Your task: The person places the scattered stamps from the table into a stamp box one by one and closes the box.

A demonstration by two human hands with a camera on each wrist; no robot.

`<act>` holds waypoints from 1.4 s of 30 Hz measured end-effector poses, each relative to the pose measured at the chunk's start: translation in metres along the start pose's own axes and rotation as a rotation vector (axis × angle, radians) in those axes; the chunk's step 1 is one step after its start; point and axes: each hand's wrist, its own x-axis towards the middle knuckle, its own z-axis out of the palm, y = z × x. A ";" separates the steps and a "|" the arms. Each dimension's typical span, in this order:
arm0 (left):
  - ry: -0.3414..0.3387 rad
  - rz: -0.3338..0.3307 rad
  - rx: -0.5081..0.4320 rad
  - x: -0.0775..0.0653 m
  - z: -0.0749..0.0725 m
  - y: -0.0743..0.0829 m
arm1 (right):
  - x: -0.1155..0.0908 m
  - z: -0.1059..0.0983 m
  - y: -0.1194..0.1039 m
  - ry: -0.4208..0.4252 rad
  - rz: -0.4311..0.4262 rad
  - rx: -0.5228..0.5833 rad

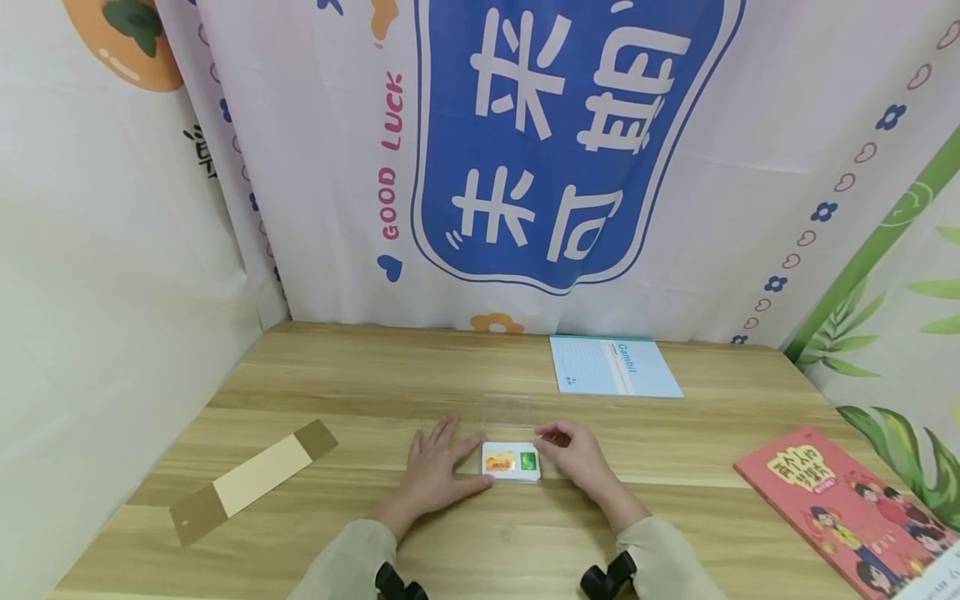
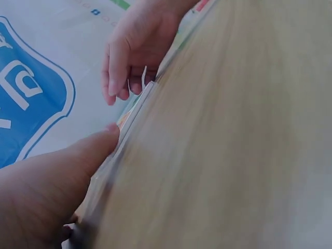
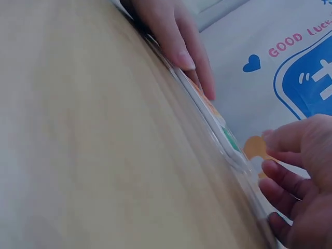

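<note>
Flat on the table lies a small stack of white cards (image 1: 511,462), the top one printed in orange and green. It sits in a shallow clear plastic case, with a clear lid (image 1: 508,411) spread out behind. My left hand (image 1: 441,468) rests spread on the table, with its thumb and index fingertip right at the left corners of the stack. At the right edge, my right hand (image 1: 576,454) hovers with loosely bent fingers. The right wrist view shows a gap between its thumb (image 3: 282,139) and the other fingers. A thin pale strip (image 2: 144,78) shows by those fingers in the left wrist view.
A folded brown and cream card strip (image 1: 258,479) lies on the left of the wooden table (image 1: 420,367). Toward the back is a light blue notebook (image 1: 592,367), and a red picture book (image 1: 832,500) lies at the right edge. Printed cloth (image 1: 330,208) hangs behind.
</note>
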 end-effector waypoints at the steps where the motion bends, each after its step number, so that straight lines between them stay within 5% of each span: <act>1: 0.006 0.003 -0.018 0.001 -0.001 0.000 | 0.004 -0.002 0.006 0.000 0.010 -0.003; 9: 0.084 -0.010 -0.134 0.024 -0.010 -0.011 | 0.023 -0.016 0.006 -0.078 0.029 -0.085; 16: 0.071 -0.046 -0.177 0.047 -0.011 -0.029 | 0.041 -0.007 0.012 -0.166 -0.013 -0.157; 25: -0.024 -0.083 -0.088 0.063 -0.007 -0.034 | 0.047 -0.005 0.016 -0.181 -0.020 -0.205; 42: -0.017 -0.111 0.042 0.066 -0.001 -0.025 | 0.049 -0.002 0.019 -0.167 -0.055 -0.384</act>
